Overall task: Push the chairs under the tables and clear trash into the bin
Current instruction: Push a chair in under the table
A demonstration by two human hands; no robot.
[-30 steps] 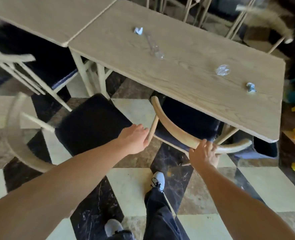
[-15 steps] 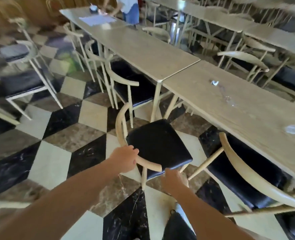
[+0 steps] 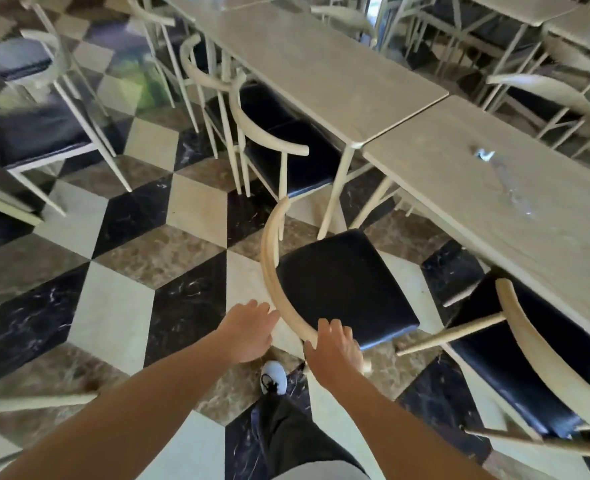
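Note:
A chair with a black seat [image 3: 342, 289] and a curved pale wooden backrest [image 3: 269, 251] stands in front of me, its seat partly out from under the wooden table [image 3: 466, 216]. My right hand [image 3: 335, 351] grips the near end of the backrest. My left hand [image 3: 248, 332] is just left of the rail with fingers spread, fingertips at or close to the wood. On the tabletop lie a crumpled wrapper [image 3: 484, 154] and a strip of clear plastic [image 3: 515, 195].
A second black-seated chair [image 3: 536, 348] is tucked under the same table at my right. More chairs [image 3: 279, 147] line the adjoining table [image 3: 321, 71] ahead. Loose chairs [image 3: 37, 136] stand at the left on the checkered floor. My shoe [image 3: 273, 377] is under my hands.
One second ago I held the right-hand chair's backrest; then both hands moved to this chair. My left hand has since come off the rail, and the chair has shifted slightly toward the table.

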